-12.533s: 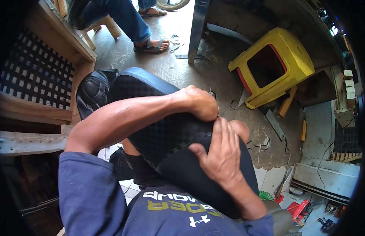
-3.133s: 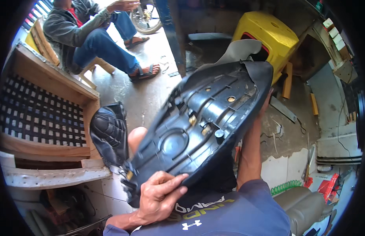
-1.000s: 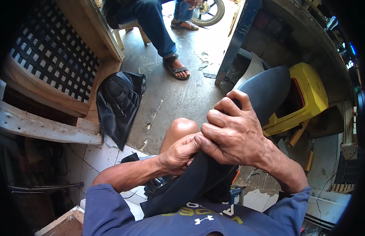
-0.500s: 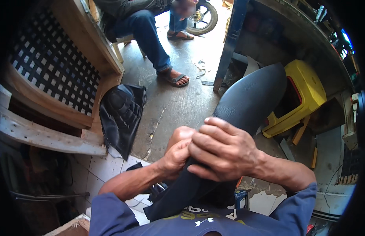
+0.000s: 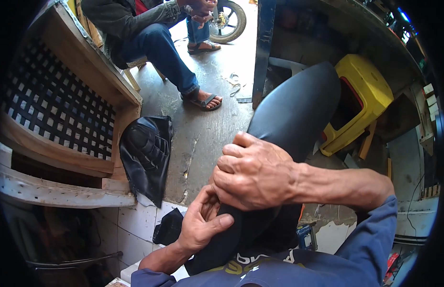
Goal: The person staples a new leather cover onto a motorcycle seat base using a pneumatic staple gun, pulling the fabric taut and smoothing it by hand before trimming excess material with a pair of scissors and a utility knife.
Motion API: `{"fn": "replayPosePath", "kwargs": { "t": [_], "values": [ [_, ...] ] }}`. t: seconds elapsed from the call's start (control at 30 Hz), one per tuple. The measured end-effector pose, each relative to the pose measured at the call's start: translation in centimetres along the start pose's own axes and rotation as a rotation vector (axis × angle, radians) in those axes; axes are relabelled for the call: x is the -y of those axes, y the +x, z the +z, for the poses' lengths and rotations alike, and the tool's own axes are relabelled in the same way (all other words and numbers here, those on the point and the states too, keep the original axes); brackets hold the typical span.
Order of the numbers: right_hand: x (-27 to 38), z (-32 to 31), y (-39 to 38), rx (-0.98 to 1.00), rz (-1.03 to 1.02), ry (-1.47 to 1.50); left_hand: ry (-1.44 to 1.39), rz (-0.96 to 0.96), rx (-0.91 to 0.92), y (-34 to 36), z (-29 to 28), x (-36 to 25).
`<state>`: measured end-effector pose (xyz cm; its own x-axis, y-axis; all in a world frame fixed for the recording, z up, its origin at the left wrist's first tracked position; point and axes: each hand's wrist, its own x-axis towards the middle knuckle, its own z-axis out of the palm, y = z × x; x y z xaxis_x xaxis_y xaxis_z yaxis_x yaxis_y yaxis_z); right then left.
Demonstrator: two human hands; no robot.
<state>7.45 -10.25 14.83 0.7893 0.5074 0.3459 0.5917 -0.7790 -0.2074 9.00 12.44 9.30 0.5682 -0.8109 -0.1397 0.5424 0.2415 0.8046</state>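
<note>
A long black motorcycle seat (image 5: 298,107) with a smooth, vinyl-like cover slants from my lap toward the far right. My right hand (image 5: 255,174) is clenched over its near left edge, knuckles up, gripping the cover. Just below and left of it, my left hand (image 5: 202,220) holds the same edge. Its fingers curl in beside the right hand, and the thumb lies along the black surface. The seat's underside and the fingertips of both hands are hidden.
A wooden frame (image 5: 124,167) with woven black straps stands at the left. Beside it lies a moulded black cover (image 5: 148,148). A yellow plastic stool (image 5: 377,98) lies tipped at the right. Ahead, a person in jeans (image 5: 167,57) sits near a motorcycle wheel (image 5: 226,21).
My right hand has tightened from fingers laid across the seat into a fist at its edge. My left hand has moved lower, its thumb now apart. The view has shifted somewhat.
</note>
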Motion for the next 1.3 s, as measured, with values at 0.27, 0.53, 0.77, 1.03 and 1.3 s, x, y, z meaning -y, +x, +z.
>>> {"fn": "replayPosePath", "kwargs": {
  "t": [0.27,0.53,0.77,1.03,1.3],
  "values": [
    [-0.3,-0.7,1.9,0.219,0.233,0.132,-0.028,-0.085,-0.064,0.4,-0.3,-1.4],
    [-0.1,-1.1,2.3,0.202,0.242,0.105,-0.014,-0.128,-0.007,0.4,0.3,-1.5],
    [-0.8,-0.6,1.2,-0.089,0.205,0.077,-0.022,-0.194,0.007,0.8,-1.2,-1.1],
    [5.1,1.6,-4.2,-0.635,0.390,-0.106,-0.148,-0.076,-0.041,0.5,-3.3,-0.1],
    [8.1,8.9,-8.7,-0.868,0.601,0.080,0.081,-0.161,0.087,0.2,0.1,-2.4]
  ]
}}
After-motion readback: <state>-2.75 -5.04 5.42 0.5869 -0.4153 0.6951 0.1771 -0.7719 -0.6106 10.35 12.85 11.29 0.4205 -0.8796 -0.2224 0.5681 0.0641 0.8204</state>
